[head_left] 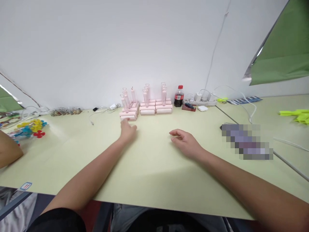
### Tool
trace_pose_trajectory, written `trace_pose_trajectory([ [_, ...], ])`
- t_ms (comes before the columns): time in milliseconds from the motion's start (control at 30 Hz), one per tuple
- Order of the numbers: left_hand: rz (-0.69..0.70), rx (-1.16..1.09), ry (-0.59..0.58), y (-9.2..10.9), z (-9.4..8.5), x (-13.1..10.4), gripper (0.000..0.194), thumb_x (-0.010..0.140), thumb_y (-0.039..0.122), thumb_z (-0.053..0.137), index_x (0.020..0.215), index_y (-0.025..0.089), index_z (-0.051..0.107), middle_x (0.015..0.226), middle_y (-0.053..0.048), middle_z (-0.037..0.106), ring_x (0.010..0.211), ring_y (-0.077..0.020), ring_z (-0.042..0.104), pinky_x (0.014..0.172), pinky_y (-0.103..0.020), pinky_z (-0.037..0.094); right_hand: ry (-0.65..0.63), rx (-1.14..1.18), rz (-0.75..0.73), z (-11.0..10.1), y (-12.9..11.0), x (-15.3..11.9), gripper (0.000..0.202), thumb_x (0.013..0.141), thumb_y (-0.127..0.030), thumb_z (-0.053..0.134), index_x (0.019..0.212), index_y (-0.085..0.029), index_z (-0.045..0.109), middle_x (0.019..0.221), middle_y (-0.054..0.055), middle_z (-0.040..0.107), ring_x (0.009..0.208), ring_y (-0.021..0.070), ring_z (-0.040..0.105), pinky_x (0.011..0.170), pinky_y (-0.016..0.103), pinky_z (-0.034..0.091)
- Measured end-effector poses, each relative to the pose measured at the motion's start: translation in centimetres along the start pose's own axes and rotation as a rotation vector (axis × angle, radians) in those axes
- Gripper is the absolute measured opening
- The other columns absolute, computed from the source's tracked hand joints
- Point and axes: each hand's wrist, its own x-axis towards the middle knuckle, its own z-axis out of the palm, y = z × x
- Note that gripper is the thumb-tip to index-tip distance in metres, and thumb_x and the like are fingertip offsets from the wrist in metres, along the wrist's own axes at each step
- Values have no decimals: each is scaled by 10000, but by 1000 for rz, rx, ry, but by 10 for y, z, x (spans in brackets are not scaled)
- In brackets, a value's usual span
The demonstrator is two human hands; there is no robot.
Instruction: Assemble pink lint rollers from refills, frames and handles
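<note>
My left hand [127, 131] reaches forward over the table, its fingertips at the front edge of a pale pink case [128, 116]. Its thumb stands apart from the fingers, and motion blurs it a little; I cannot tell whether it touches the case. My right hand [185, 142] hovers over or rests on the tabletop, fingers loosely curved, thumb apart, nothing between them. Several similar pink cases [147, 110] are grouped by the wall. Slim pink tubes [164, 96] with heart-shaped loops on top stand upright on them.
Along the wall are a cola bottle [179, 97], a power strip [205, 103] and a white cable [106, 111]. A pixelated object [246, 141] lies right. Colourful plastic pieces [31, 127] and another person's arm [9, 149] are left; yellow-green pieces [298, 116] are far right.
</note>
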Motion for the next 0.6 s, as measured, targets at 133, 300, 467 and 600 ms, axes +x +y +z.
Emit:
trace_pose_trajectory([
  [133, 336, 219, -280, 13, 12, -46, 578, 842, 386, 562, 1363, 168, 439, 1492, -213, 360, 1411, -369, 310, 1117, -560, 278, 9, -431, -33, -7, 6, 8, 449, 883, -379, 535, 1282, -177, 571, 1492, 175, 427, 1399, 344, 346, 1114, 516, 300],
  [300, 542, 425, -433, 18, 19, -71, 706, 880, 676, 357, 1450, 260, 390, 1616, -109, 188, 1487, -384, 87, 1147, -642, 76, -51, -789, 137, -8, 10, 14, 756, 894, -627, 420, 1505, -189, 333, 1628, 183, 111, 1477, 426, 33, 1130, 642, 119],
  [467, 544, 508, -562, 18, 18, -71, 767, 873, 726, 263, 1455, 244, 392, 1573, -119, 306, 1453, -383, 210, 1132, -633, 158, -221, -910, 202, -8, 10, 15, 839, 877, -735, 288, 1537, -217, 275, 1624, 178, 144, 1466, 448, 81, 1120, 652, 105],
  [600, 552, 493, -553, 19, 18, -71, 761, 871, 718, 277, 1438, 229, 415, 1565, -131, 319, 1445, -393, 220, 1122, -642, 165, -231, -921, 207, -10, 11, 16, 845, 877, -737, 270, 1541, -214, 264, 1625, 179, 140, 1468, 446, 74, 1122, 646, 110],
])
